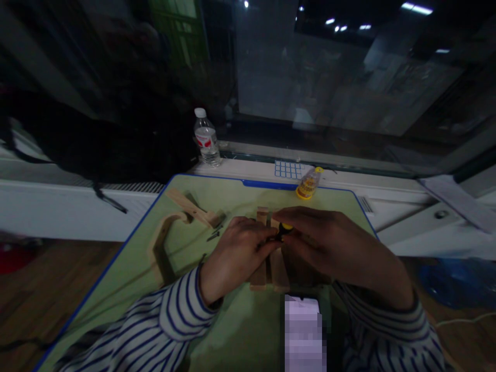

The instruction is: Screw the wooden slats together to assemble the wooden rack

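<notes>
My left hand [236,256] rests on a slatted wooden piece [271,268] in the middle of the green mat [127,268], fingers curled over its top. My right hand [329,248] is closed round a screwdriver with a yellow and black handle [284,229], held over the same wooden piece. The tool's tip is hidden between my hands. Both sleeves are striped blue and white.
Curved and straight wooden parts [174,222] with small dark screws [214,235] lie at the mat's left. A yellow-capped container [308,183] lies at the mat's far edge, a water bottle [206,138] on the sill. A phone [303,330] lies near me.
</notes>
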### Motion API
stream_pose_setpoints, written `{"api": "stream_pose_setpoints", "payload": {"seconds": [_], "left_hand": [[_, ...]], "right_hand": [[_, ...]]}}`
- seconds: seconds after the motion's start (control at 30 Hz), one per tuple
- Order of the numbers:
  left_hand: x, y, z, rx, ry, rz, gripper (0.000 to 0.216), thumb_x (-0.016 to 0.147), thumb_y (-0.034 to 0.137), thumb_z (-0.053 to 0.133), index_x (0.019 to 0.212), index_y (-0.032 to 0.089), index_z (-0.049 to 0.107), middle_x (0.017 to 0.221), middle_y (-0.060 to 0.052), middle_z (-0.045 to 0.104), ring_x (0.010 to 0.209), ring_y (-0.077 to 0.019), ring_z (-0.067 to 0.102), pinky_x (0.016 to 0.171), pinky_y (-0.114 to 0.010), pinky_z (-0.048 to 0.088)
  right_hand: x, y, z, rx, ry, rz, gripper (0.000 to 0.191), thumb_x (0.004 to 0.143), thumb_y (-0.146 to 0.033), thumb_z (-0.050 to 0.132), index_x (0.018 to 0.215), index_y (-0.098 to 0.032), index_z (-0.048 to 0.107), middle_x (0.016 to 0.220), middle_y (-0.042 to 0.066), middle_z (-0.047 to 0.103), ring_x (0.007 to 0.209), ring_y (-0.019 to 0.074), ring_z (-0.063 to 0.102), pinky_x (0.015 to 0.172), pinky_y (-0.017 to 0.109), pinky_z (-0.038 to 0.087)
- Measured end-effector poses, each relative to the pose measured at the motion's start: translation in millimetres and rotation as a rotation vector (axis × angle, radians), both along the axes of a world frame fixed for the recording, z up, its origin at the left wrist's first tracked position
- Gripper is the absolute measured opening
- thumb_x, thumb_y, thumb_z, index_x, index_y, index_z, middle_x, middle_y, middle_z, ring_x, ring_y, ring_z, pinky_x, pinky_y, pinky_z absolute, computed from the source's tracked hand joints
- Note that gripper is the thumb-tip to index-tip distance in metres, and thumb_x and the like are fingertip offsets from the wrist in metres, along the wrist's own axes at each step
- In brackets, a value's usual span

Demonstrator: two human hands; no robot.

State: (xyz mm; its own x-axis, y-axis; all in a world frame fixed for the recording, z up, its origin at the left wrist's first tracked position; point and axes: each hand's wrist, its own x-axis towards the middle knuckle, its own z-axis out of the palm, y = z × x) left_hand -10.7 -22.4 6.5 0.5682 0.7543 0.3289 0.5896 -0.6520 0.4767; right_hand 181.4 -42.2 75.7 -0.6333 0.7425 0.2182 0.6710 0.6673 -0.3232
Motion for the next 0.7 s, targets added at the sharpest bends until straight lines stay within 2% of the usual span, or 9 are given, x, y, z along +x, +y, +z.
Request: {"api": "stream_pose_setpoints", "payload": {"seconds": [0.17,0.5,0.7], "left_hand": [[0.2,-0.2,0.6,0.004,0.008,-0.004,0.015,0.089,0.031,0.058,0.089,0.021,0.070,0.081,-0.001,0.071,0.079,-0.0188,0.062,0.079,-0.037,0.043],[2.2,-1.5,3.3,-0.002,-0.006,0.043,0.016,0.086,0.033,0.062,0.095,0.024,0.071,0.085,0.000,0.072,0.079,-0.0186,0.063,0.080,-0.037,0.042],[4.8,-3.1,4.9,-0.007,-0.056,0.072,0.015,0.084,0.033,0.064,0.093,0.025,0.072,0.081,0.001,0.073,0.077,-0.0183,0.064,0.081,-0.037,0.042]], "right_hand": [[-1.1,2.1,0.2,0.015,0.023,0.013,0.029,0.093,-0.020,0.046,0.118,-0.020,0.060,0.122,0.005,0.065,0.105,0.0199,0.064,0.091,0.036,0.052],[-1.0,4.9,-0.5,0.056,-0.008,-0.049,0.030,0.093,-0.026,0.048,0.120,-0.019,0.060,0.115,0.005,0.069,0.099,0.0208,0.066,0.086,0.037,0.052],[-5.2,4.1,-0.1,0.066,-0.040,-0.101,0.028,0.094,-0.035,0.046,0.114,-0.021,0.061,0.107,0.003,0.070,0.094,0.0212,0.067,0.079,0.036,0.052]]}}
